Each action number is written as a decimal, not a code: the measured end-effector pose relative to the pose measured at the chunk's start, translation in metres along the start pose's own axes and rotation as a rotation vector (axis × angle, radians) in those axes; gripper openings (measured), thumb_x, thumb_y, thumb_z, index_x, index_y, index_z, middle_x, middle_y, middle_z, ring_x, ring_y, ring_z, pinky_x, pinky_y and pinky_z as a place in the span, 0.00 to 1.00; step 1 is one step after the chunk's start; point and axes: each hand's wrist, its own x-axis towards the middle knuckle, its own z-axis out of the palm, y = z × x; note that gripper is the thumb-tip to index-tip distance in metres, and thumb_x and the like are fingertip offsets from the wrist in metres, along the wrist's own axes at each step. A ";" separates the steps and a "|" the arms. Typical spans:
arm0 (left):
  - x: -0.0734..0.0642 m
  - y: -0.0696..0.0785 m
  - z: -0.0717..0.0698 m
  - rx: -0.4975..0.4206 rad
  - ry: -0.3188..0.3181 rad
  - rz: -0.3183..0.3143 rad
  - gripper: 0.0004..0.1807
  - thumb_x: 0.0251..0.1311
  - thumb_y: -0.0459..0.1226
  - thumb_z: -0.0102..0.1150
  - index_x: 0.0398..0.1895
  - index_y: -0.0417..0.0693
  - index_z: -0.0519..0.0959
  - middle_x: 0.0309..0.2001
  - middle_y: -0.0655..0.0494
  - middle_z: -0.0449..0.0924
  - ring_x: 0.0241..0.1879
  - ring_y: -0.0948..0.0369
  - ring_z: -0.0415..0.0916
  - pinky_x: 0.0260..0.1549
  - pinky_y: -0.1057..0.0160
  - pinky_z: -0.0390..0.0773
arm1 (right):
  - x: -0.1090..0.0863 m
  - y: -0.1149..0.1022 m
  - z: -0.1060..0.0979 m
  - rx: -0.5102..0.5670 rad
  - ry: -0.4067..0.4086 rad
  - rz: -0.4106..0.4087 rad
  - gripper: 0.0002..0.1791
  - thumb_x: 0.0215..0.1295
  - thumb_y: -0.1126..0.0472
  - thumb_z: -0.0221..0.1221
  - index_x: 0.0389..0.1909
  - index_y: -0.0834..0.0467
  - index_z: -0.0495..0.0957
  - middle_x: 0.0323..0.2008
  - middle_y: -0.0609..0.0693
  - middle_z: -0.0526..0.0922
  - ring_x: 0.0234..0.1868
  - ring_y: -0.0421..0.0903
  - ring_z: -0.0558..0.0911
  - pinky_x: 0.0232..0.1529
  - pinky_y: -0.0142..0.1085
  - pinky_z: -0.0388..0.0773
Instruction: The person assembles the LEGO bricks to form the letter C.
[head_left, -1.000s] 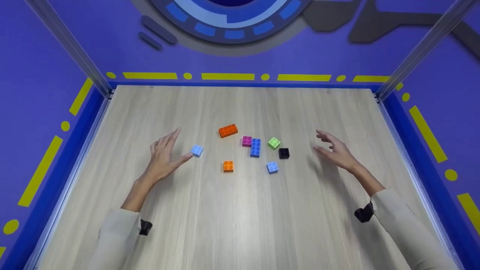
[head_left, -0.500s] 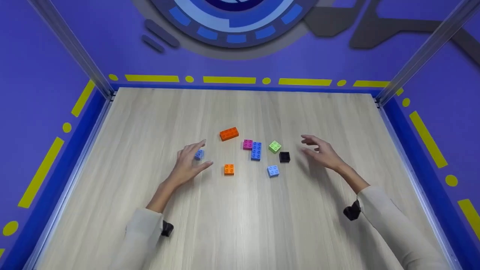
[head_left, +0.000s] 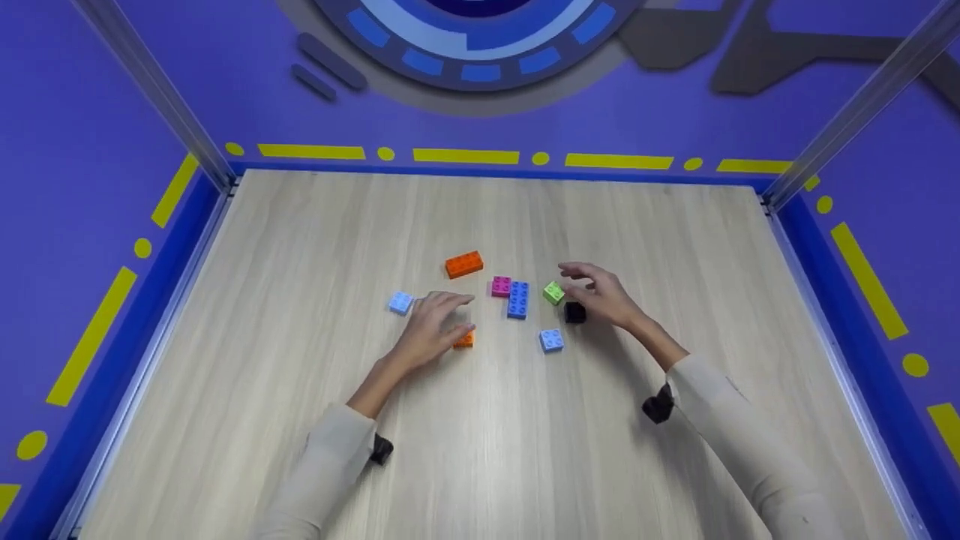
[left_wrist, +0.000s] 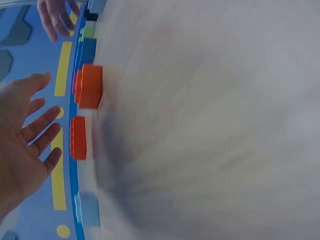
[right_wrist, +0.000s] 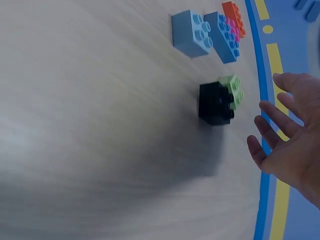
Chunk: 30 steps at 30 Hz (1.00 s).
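Observation:
My left hand (head_left: pixel 427 330) hovers with fingers spread, partly covering an orange square brick (head_left: pixel 465 340) in the head view; the left wrist view shows a gap between hand and bricks. A light blue brick (head_left: pixel 400 302) lies to its left. My right hand (head_left: pixel 604 296) hangs over a black brick (head_left: pixel 575 313), its fingers spread and empty beside a lime green brick (head_left: pixel 553 292). In the right wrist view, the hand stays apart from the black brick (right_wrist: pixel 215 104). Between the hands, a magenta brick (head_left: pixel 501 286) sits against a long blue brick (head_left: pixel 517 300).
A long red-orange brick (head_left: pixel 464 264) lies farther back. Another light blue brick (head_left: pixel 551 340) is nearer the front, right of the middle. Blue walls (head_left: pixel 480 124) with yellow marks and metal posts (head_left: pixel 154 94) enclose the wooden table (head_left: pixel 480 450) at the back and sides.
My left hand has moved right, past the left light blue brick to the orange square one. My right hand has moved left, over the black brick. The bricks keep their places.

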 end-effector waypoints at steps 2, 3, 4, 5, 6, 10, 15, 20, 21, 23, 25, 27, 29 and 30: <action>0.004 0.004 0.008 0.004 -0.015 0.017 0.22 0.53 0.44 0.58 0.53 0.52 0.72 0.49 0.58 0.74 0.51 0.61 0.66 0.48 0.55 0.62 | 0.004 -0.002 0.006 -0.008 -0.003 -0.009 0.20 0.60 0.61 0.54 0.54 0.58 0.70 0.49 0.55 0.76 0.51 0.52 0.73 0.45 0.49 0.70; 0.006 0.005 0.011 0.005 -0.020 0.024 0.22 0.53 0.44 0.58 0.52 0.51 0.73 0.49 0.58 0.74 0.51 0.60 0.66 0.47 0.55 0.62 | 0.007 -0.004 0.009 -0.014 -0.003 -0.015 0.19 0.59 0.61 0.54 0.53 0.59 0.71 0.49 0.55 0.76 0.50 0.52 0.74 0.45 0.48 0.71; 0.008 0.006 0.014 0.012 -0.027 0.030 0.21 0.53 0.44 0.57 0.52 0.51 0.73 0.48 0.58 0.74 0.50 0.60 0.66 0.47 0.55 0.61 | 0.009 -0.005 0.012 -0.019 -0.004 -0.021 0.19 0.59 0.62 0.55 0.53 0.59 0.71 0.48 0.55 0.76 0.50 0.52 0.74 0.44 0.48 0.72; 0.010 0.008 0.017 0.012 -0.033 0.035 0.21 0.53 0.44 0.57 0.52 0.50 0.73 0.48 0.58 0.75 0.50 0.60 0.66 0.47 0.55 0.61 | 0.012 -0.007 0.015 -0.022 -0.005 -0.030 0.19 0.59 0.62 0.55 0.52 0.60 0.71 0.48 0.56 0.77 0.49 0.53 0.75 0.44 0.47 0.72; 0.012 0.009 0.020 0.013 -0.039 0.037 0.21 0.53 0.44 0.57 0.51 0.50 0.74 0.48 0.57 0.75 0.50 0.60 0.66 0.46 0.55 0.61 | 0.015 -0.008 0.018 -0.026 -0.008 -0.044 0.19 0.59 0.63 0.55 0.51 0.62 0.71 0.47 0.57 0.77 0.48 0.54 0.75 0.44 0.47 0.72; 0.019 0.013 0.031 0.024 -0.049 0.019 0.20 0.54 0.44 0.57 0.50 0.50 0.75 0.47 0.58 0.75 0.50 0.59 0.66 0.46 0.56 0.62 | 0.023 -0.017 0.031 -0.040 -0.022 -0.058 0.18 0.59 0.65 0.55 0.51 0.63 0.72 0.46 0.58 0.77 0.44 0.52 0.77 0.44 0.47 0.72; 0.027 0.020 0.046 0.067 -0.043 -0.046 0.20 0.53 0.43 0.58 0.51 0.51 0.74 0.46 0.58 0.77 0.47 0.59 0.68 0.44 0.57 0.64 | 0.026 -0.027 0.046 -0.093 -0.051 -0.023 0.20 0.59 0.63 0.54 0.53 0.62 0.70 0.49 0.58 0.76 0.41 0.49 0.77 0.42 0.43 0.74; 0.035 0.025 0.055 0.123 0.003 -0.095 0.20 0.50 0.42 0.60 0.48 0.49 0.76 0.44 0.57 0.78 0.44 0.58 0.71 0.41 0.57 0.65 | 0.028 -0.033 0.055 -0.146 -0.059 0.015 0.23 0.59 0.62 0.54 0.57 0.62 0.67 0.52 0.58 0.74 0.40 0.48 0.79 0.39 0.40 0.76; 0.036 0.026 0.056 0.130 0.006 -0.103 0.20 0.50 0.41 0.61 0.48 0.49 0.76 0.44 0.57 0.78 0.44 0.58 0.71 0.41 0.57 0.66 | 0.028 -0.035 0.056 -0.155 -0.058 0.028 0.23 0.59 0.61 0.55 0.57 0.61 0.67 0.52 0.58 0.74 0.40 0.48 0.79 0.39 0.40 0.76; 0.038 0.027 0.058 0.141 0.002 -0.118 0.19 0.49 0.42 0.61 0.47 0.50 0.76 0.44 0.57 0.78 0.43 0.58 0.71 0.41 0.57 0.66 | 0.028 -0.036 0.058 -0.177 -0.061 0.052 0.24 0.59 0.61 0.55 0.57 0.61 0.68 0.51 0.57 0.74 0.40 0.47 0.79 0.40 0.40 0.76; 0.039 0.028 0.059 0.146 -0.008 -0.133 0.19 0.49 0.43 0.61 0.46 0.50 0.77 0.44 0.58 0.78 0.43 0.59 0.71 0.40 0.57 0.66 | 0.027 -0.036 0.060 -0.192 -0.066 0.073 0.23 0.59 0.60 0.55 0.56 0.60 0.68 0.50 0.56 0.75 0.40 0.47 0.78 0.40 0.40 0.76; 0.038 0.028 0.060 0.155 -0.014 -0.142 0.19 0.49 0.44 0.61 0.46 0.51 0.77 0.44 0.58 0.78 0.43 0.59 0.71 0.40 0.57 0.66 | 0.026 -0.036 0.061 -0.199 -0.070 0.082 0.22 0.59 0.60 0.55 0.55 0.60 0.69 0.50 0.55 0.75 0.41 0.46 0.78 0.41 0.40 0.75; 0.037 0.028 0.061 0.156 -0.010 -0.145 0.20 0.47 0.46 0.62 0.46 0.51 0.77 0.45 0.58 0.78 0.43 0.59 0.71 0.41 0.57 0.65 | 0.024 -0.035 0.062 -0.201 -0.071 0.083 0.21 0.58 0.61 0.55 0.54 0.60 0.71 0.49 0.55 0.76 0.41 0.47 0.78 0.41 0.40 0.75; 0.036 0.029 0.062 0.155 -0.007 -0.147 0.21 0.47 0.47 0.62 0.46 0.51 0.77 0.45 0.58 0.78 0.43 0.59 0.71 0.42 0.57 0.64 | 0.023 -0.034 0.062 -0.200 -0.070 0.083 0.20 0.58 0.61 0.56 0.53 0.61 0.71 0.48 0.55 0.76 0.41 0.46 0.78 0.41 0.39 0.75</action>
